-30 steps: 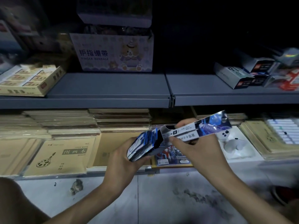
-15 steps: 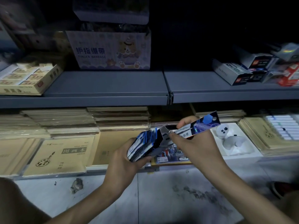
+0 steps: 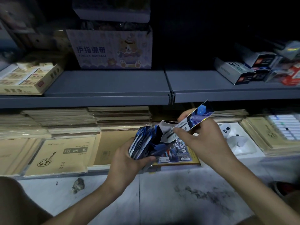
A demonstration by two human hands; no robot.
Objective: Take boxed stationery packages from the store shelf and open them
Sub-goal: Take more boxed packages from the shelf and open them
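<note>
A grey metal shelf (image 3: 105,85) runs across above both hands, and a stained pale floor (image 3: 178,200) lies below them. On the shelf, up and left of the fingers, stands a pale carton (image 3: 112,49) with a bear drawing. It is printed 护指绷带 and "FINGER BANDAGE". Further left is a flat tan display box (image 3: 30,78); its small print is too blurred to read. Up and right of the fingers lie several white and dark boxes (image 3: 233,72), their labels unreadable.

On the lower level, left of the fingers, are stacks of kraft drawing books (image 3: 65,153). The front one is marked 图画本 over a palette drawing. Directly under the hands lies a blue paper pack (image 3: 177,151) showing 色 and 纸.

The right hand (image 3: 203,140) holds a long blue-and-white stationery box (image 3: 194,119) tilted up to the right. The fingers (image 3: 180,131) and thumb pinch it near its open, flapped end. The left hand (image 3: 128,161) is curled round a bundle of blue packets (image 3: 146,143), held just beside that open end.
</note>
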